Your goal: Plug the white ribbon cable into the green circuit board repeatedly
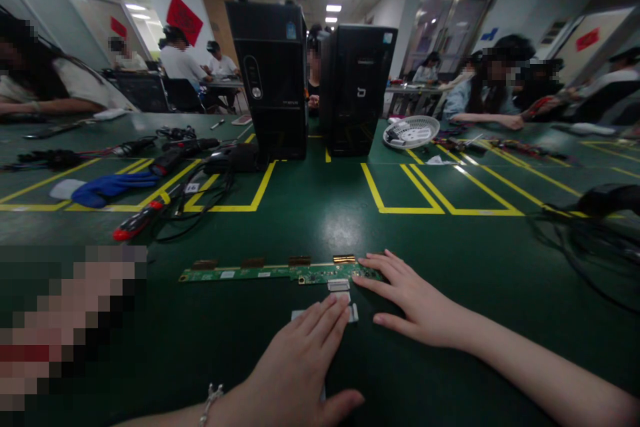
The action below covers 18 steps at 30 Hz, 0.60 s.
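Note:
A long, narrow green circuit board (273, 272) lies across the green table, with copper-coloured tabs along its far edge. My right hand (413, 300) rests at the board's right end, its fingers spread and two fingertips on or beside the board. Near the white connector (339, 285) on the board's near edge, my left hand (305, 353) lies flat, fingers stretched out, over a pale flat strip (354, 313). Most of that strip is hidden under the hand, so I cannot tell whether it joins the connector.
Two black computer towers (273, 80) stand at the back. To the left lie a red-and-black screwdriver (139, 220), a blue glove (113, 187) and black cables (205, 213). A white basket (411, 132) sits back right. More cable (595, 247) lies far right. People sit around.

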{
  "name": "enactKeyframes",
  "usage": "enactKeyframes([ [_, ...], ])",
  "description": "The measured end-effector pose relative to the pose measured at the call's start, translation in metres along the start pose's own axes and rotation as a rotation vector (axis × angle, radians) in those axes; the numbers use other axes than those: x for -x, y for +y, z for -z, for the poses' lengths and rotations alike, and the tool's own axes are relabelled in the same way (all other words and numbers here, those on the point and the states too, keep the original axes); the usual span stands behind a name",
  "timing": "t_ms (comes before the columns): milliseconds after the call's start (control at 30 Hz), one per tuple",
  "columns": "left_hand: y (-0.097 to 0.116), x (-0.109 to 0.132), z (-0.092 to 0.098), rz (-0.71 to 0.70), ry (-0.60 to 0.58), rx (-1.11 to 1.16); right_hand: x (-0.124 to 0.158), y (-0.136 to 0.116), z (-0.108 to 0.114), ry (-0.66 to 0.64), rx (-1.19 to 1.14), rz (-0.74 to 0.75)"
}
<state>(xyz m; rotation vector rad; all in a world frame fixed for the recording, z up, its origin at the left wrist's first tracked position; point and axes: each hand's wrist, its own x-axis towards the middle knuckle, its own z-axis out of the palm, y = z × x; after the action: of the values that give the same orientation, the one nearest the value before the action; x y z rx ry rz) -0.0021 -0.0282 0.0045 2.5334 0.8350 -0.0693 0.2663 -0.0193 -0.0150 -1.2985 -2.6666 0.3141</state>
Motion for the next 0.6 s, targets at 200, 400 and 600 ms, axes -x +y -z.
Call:
enactKeyframes([
  [200, -0.001, -0.001, -0.003, 0.011, 0.026, -0.018, 0.001, 0.001, -0.002, 0.015, -0.01, 0.005],
  [400, -0.004, -0.002, -0.004, 0.015, 0.011, -0.011, 0.003, 0.002, -0.001, 0.02, -0.027, 0.007],
  [600, -0.013, -0.001, -0.007, -0.016, 0.037, 0.018, 0.004, 0.003, 0.0, 0.019, -0.059, 0.015],
])
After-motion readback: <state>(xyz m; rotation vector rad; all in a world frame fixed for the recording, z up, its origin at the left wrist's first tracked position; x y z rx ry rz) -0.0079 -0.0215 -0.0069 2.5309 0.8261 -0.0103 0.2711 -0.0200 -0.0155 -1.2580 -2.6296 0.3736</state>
